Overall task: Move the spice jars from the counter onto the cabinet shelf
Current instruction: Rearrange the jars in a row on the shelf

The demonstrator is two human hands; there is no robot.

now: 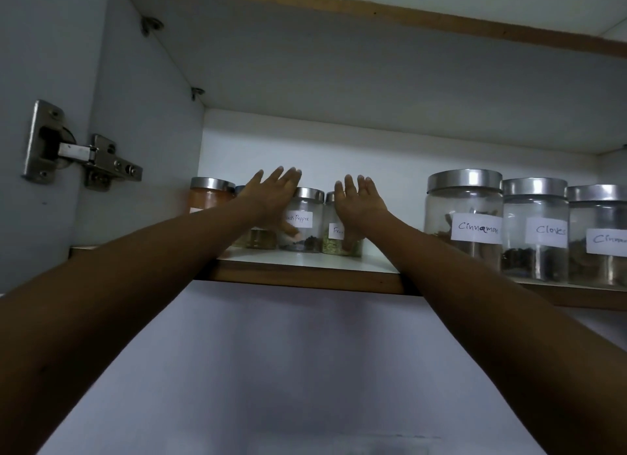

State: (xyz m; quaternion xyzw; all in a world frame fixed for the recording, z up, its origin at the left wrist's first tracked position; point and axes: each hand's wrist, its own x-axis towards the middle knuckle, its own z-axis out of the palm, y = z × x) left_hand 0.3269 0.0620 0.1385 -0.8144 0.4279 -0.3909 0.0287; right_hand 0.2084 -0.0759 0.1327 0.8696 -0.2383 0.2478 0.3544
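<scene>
Several small glass spice jars with steel lids stand on the cabinet shelf point(305, 271). My left hand point(271, 200) is flat with fingers spread against the left side of the black pepper jar point(305, 222). My right hand point(359, 207) is spread too, pressing on the front of a jar of green seeds point(334, 241) beside it. An orange-powder jar point(210, 195) stands at the far left, and another jar point(261, 239) is mostly hidden behind my left hand. Neither hand grips anything.
Three larger jars stand at the shelf's right: cinnamon point(464, 217), cloves point(536, 230) and a third one point(600, 237). A metal hinge point(78, 149) sits on the cabinet's left wall. Another shelf point(373, 17) spans overhead.
</scene>
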